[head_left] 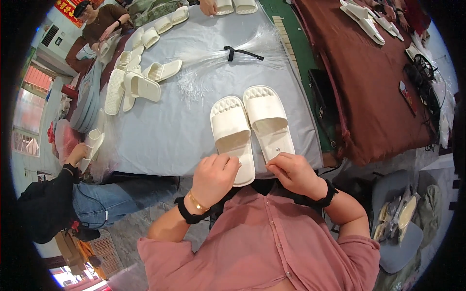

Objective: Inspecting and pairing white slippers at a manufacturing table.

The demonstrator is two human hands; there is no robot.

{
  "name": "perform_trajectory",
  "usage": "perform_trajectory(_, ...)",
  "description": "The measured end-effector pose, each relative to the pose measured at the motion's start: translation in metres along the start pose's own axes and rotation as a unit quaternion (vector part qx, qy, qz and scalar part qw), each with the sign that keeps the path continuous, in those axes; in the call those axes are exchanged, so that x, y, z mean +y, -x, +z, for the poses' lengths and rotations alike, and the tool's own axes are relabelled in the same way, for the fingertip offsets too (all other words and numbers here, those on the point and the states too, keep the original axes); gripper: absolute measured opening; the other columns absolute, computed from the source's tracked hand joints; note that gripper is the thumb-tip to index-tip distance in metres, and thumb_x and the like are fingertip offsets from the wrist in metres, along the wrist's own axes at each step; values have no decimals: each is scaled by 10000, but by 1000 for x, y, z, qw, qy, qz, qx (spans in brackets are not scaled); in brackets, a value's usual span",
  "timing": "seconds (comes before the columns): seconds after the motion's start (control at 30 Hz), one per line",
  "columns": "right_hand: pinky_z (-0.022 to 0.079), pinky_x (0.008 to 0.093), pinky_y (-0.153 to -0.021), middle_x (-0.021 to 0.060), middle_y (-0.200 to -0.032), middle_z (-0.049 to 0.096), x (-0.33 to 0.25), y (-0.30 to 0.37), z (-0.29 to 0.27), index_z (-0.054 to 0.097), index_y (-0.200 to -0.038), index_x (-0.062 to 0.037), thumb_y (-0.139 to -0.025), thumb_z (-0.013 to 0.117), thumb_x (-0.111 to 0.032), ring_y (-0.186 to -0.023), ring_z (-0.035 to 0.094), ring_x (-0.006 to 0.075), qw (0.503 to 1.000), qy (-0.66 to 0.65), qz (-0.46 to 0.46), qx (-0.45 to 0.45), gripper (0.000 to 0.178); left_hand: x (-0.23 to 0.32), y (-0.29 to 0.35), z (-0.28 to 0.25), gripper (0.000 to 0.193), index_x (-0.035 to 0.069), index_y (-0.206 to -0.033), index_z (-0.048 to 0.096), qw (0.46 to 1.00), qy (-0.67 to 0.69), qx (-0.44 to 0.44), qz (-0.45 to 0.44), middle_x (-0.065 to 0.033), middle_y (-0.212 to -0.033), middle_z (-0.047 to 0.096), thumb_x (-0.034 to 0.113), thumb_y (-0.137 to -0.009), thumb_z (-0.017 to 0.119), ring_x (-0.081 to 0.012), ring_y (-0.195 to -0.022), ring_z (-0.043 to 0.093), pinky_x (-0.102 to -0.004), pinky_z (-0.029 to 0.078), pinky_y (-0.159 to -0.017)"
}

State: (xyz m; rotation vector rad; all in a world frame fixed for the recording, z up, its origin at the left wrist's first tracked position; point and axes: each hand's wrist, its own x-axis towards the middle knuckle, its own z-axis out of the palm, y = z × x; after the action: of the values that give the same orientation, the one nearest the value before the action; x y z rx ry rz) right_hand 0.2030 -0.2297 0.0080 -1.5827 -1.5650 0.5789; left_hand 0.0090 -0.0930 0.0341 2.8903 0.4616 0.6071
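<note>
A pair of cream slide slippers [269, 116] lies side by side at the near edge of the grey-covered table, toes pointing away from me. My left hand [216, 178] is closed over the heel part of the left slipper [233, 123], fingers curled and thumb against them. At the right slipper's heel, my right hand [295, 173] is pinched, thumb against forefinger. Whatever either pinch holds is too small to make out. Beyond the slippers lies a fanned bundle of thin clear plastic strands [204, 63], bound by a black strap [232, 52].
Several more cream slippers [143, 86] lie along the table's left side. A person at the left holds another slipper [95, 141]; others work at the far side. To the right stand a brown-covered table [374, 97] and a grey chair [398, 247] with bagged items.
</note>
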Motion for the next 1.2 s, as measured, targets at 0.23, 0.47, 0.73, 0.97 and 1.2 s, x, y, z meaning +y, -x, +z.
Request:
perform_trajectory(0.23,488,379,-630,158,-738,633,11,14,-2,642,-820,-6,-866,586,-129,-695,614,334,992,-57,80,-84,143,6,30,2,141,56,-859,606,999,16,-39,-14,-62,-748,557,124,-764,684,-248,-670,558,-364,444,-593)
perform_trajectory(0.47,493,280,-576,84,-734,664,15,20,-3,667,-884,14,-898,563,-145,-609,617,139,929,-187,248,-201,190,14,51,11,134,54,-858,608,996,38,-81,-17,-60,-718,534,126,-770,679,-243,-659,556,-356,443,-587)
perform_trajectory(0.73,479,261,-543,64,-712,651,25,3,-11,664,-883,24,-900,555,-166,-575,587,107,927,-166,272,-199,220,11,42,22,127,78,-798,563,999,29,-37,9,-39,-685,477,170,-792,651,-217,-639,528,-343,431,-572)
perform_trajectory(0.97,465,255,-569,43,-714,621,44,-29,-14,651,-947,17,-895,552,-123,-620,558,96,944,-125,262,-154,179,-5,15,39,148,57,-903,611,999,21,-47,-14,-72,-750,549,134,-787,662,-268,-694,567,-377,457,-598)
perform_trajectory(1.2,497,327,-729,157,-955,626,51,-46,-5,598,-1134,-9,-839,538,-38,-775,607,230,995,-59,71,40,302,-18,-11,57,271,32,-1055,615,995,-3,10,-97,-120,-908,618,96,-793,636,-283,-846,601,-383,501,-694)
